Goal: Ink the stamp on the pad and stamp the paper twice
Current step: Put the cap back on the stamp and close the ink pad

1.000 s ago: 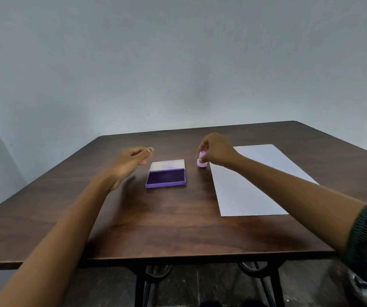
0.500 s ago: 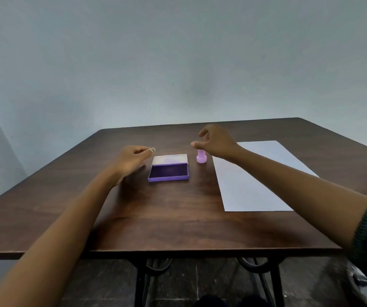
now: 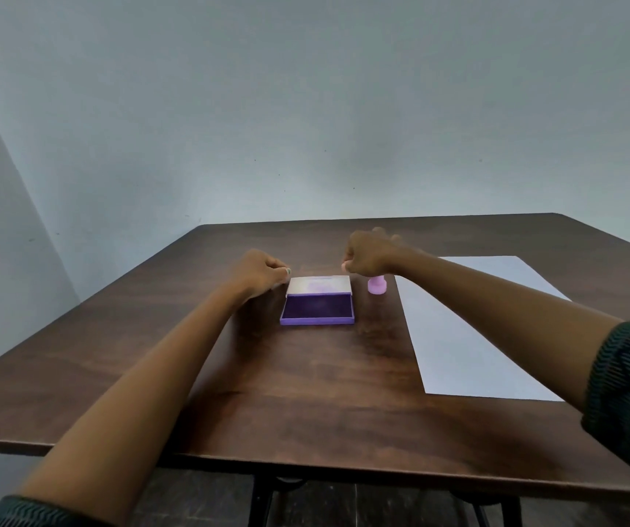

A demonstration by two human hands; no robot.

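Observation:
The purple ink pad (image 3: 317, 308) lies open mid-table, its pale lid (image 3: 320, 286) tilted up at the back. My left hand (image 3: 258, 273) has curled fingers pinching the lid's left rear corner. My right hand (image 3: 372, 252) hovers as a loose fist just above the lid's right corner, holding nothing. The pink stamp (image 3: 377, 286) stands upright on the table right of the pad, partly under my right wrist and apart from the hand. The white paper (image 3: 469, 336) lies flat to the right with no marks visible on it.
The dark wooden table (image 3: 305, 393) reaches to a pale wall behind. Its front edge is near me, with black metal legs (image 3: 264, 500) below. My right forearm crosses over the paper's near half.
My right hand let go of the stamp, left it standing, and moved left to the lid's right corner. My left hand closed in onto the lid's left corner.

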